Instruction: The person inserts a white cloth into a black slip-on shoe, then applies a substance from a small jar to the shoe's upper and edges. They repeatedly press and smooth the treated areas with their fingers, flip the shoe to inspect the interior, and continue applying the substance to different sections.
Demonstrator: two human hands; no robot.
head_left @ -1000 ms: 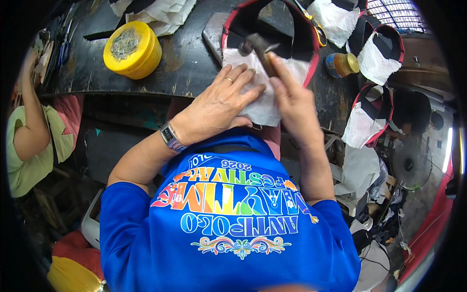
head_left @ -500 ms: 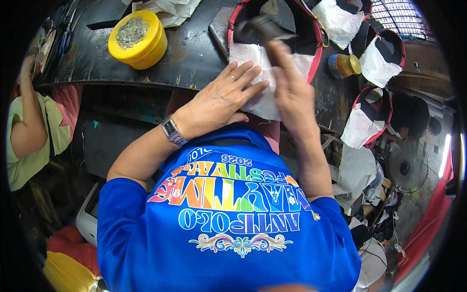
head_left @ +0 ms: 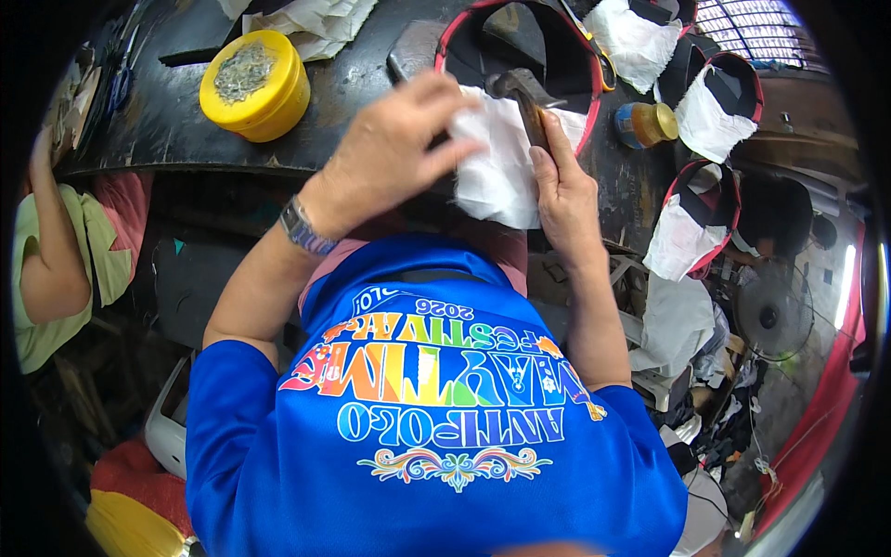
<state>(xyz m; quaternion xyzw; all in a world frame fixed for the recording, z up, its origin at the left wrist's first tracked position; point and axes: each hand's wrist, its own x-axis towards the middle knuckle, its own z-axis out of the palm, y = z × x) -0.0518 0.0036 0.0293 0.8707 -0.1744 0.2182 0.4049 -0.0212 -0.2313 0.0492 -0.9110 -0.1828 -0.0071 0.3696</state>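
Note:
My right hand [head_left: 568, 200] grips a hammer [head_left: 531, 104] by its handle, its dark metal head over the upper part of a white cloth [head_left: 497, 167]. The cloth covers the near side of a rounded black piece with red edging [head_left: 595, 102] at the table's edge. Left of the cloth, my left hand [head_left: 394, 139] is raised and blurred, thumb apart from the fingers, with nothing seen in it. A dark metal block [head_left: 416, 48] lies beside the black piece, partly behind my left hand.
On the black table [head_left: 343, 102] stand a yellow tub [head_left: 278, 107] with small metal bits on top and a yellow-lidded jar [head_left: 645, 124]. More red-edged pieces with white cloth [head_left: 719, 121] sit at right. A fan [head_left: 772, 311] is lower right; another person's arm [head_left: 51, 251] shows at left.
My left hand has lifted off the white cloth and moved left and up. The hammer, blurred in motion before, is now steadier and slightly lower in my right hand.

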